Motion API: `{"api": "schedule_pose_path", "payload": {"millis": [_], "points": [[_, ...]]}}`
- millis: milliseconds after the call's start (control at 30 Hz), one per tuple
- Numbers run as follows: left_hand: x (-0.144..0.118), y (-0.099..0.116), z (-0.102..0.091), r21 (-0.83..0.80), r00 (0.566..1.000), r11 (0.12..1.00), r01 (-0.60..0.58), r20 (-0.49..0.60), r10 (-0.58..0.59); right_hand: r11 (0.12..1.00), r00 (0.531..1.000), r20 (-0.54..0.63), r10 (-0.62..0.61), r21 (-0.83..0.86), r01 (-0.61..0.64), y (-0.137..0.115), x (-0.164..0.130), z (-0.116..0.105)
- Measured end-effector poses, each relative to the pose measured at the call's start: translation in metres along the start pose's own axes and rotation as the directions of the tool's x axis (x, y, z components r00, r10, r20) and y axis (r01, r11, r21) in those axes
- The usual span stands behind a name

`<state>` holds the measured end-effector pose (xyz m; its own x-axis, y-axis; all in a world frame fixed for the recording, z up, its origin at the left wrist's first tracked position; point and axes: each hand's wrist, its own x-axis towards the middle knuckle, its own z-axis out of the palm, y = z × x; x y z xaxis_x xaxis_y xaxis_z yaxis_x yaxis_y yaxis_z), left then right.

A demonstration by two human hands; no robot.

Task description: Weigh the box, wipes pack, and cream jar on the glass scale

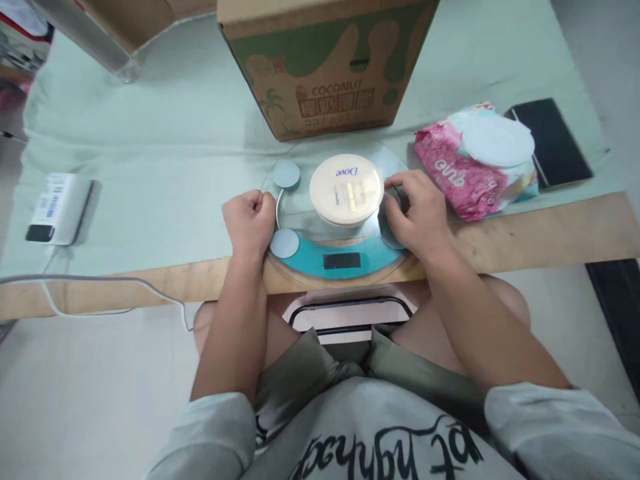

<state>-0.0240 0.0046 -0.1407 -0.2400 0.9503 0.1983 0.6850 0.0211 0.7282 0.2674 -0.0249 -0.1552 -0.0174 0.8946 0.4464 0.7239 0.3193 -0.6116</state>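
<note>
1. Nearest to the camera are the person's grey printed shirt [380,440] and the two bare forearms, which reach forward to the table edge [550,230].
2. On the far left of the green cloth lies a white power adapter [59,208], well apart from the hands.
3. Left hand [249,221]: it is closed into a fist, and I see nothing inside it. It rests against the left rim of the round glass scale [340,257], just beside a silver sensor pad [285,243].
4. Centre: a cream Dove jar [347,190] stands upright in the middle of the scale. I judge it rigid plastic, rather light, with a smooth lid that may slip; the side wall under the lid looks the best place to grip it.
5. I judge the scale stiff, breakable and slippery; its rim is the place to hold.
6. Right hand [416,212]: fingers half curled, not clamped, lying on the right rim of the scale and near the jar, perhaps touching it.
7. Behind stands a coconut carton [325,60]; on the right lie a pink wipes pack [473,167] and a dark phone [550,141].
</note>
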Motion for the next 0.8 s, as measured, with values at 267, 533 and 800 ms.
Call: {"api": "schedule_pose_path", "payload": {"millis": [267,533,800], "points": [[-0.019,0.051,-0.011,-0.165,0.869,0.879,-0.447,0.154,0.47,0.999,1.0,0.023,0.015,-0.039,-0.014,0.0,0.0,-0.003],[-0.024,0.066,0.005,-0.15,0.839,0.844,-0.515,0.113,0.532,1.0,1.0,-0.012,-0.007,-0.03,0.007,-0.003,0.003,-0.012],[0.036,-0.041,-0.045,0.029,0.892,0.979,-0.202,-0.408,0.196,0.924,0.902,-0.413,0.125,-0.283,-0.257,0.033,0.019,-0.073]]}}
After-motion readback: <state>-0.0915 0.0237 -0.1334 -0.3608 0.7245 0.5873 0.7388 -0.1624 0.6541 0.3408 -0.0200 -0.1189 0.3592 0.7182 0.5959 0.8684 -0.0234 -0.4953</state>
